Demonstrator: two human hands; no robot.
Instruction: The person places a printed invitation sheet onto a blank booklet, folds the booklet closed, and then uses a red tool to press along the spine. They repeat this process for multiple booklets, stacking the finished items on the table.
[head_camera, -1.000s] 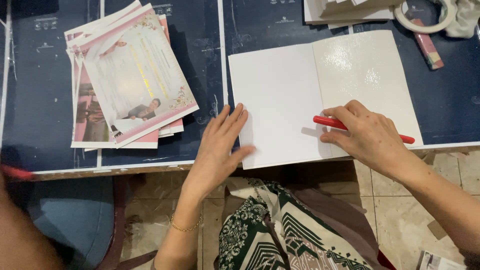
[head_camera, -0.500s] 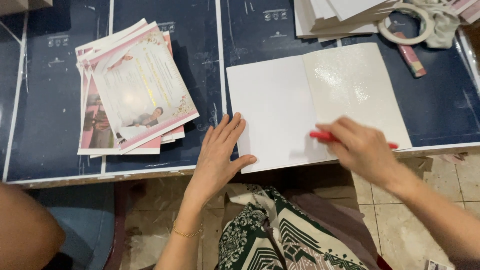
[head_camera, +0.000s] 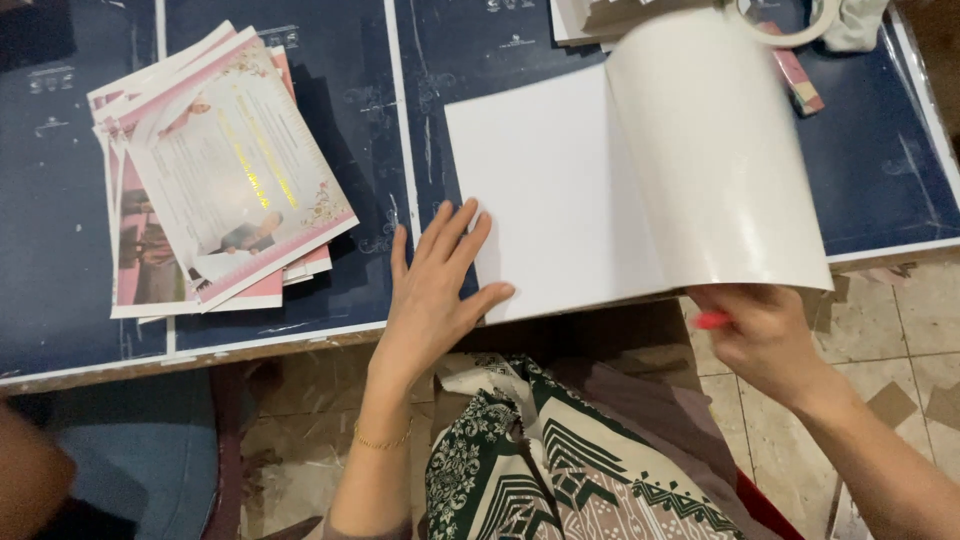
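Two hands working: left hand is pinning the matte white sheet flat-palmed on the counter, right hand, gripping a red pen, is peeling the glossy sheet by its near edge — thin, floppy, slick, probably creasing easily.

I see a dark blue table with white lines. On it at nine o'clock lies a fanned stack of printed pink-edged sheets; at centre, white sheets; at one o'clock, a tape roll and a small pink-striped packet.
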